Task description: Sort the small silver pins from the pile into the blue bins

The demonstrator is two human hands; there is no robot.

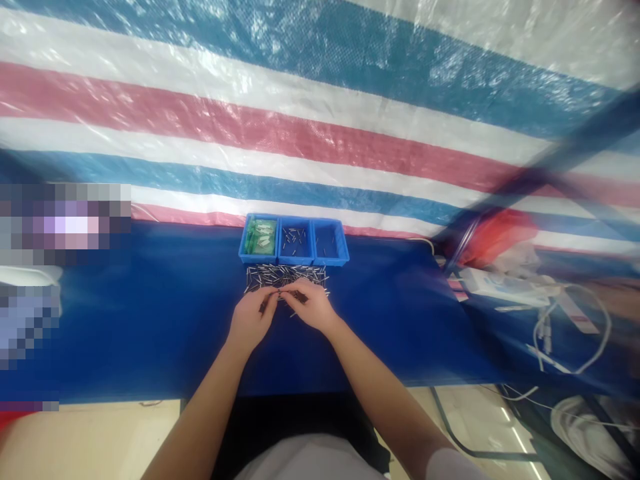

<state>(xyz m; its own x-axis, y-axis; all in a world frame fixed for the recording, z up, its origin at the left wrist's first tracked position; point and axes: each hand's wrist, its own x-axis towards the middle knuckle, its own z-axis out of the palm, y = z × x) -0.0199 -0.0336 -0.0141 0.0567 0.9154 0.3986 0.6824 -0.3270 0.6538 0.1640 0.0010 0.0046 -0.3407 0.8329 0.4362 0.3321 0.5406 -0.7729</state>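
A tarp (320, 133) with white, red and blue stripes hangs at the back. In front lies a dark blue cloth (150, 320). At its right end, a looped white cable (609, 327) rests near some white papers (487, 283).

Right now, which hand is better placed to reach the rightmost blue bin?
Probably the right hand: it rests at the pin pile, nearly below the rightmost bin, while the left hand sits farther left.

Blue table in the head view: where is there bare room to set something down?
Bare blue cloth lies left of the left hand, and again between the right hand and the cables. Crowded: pins fill the strip between hands and bins.
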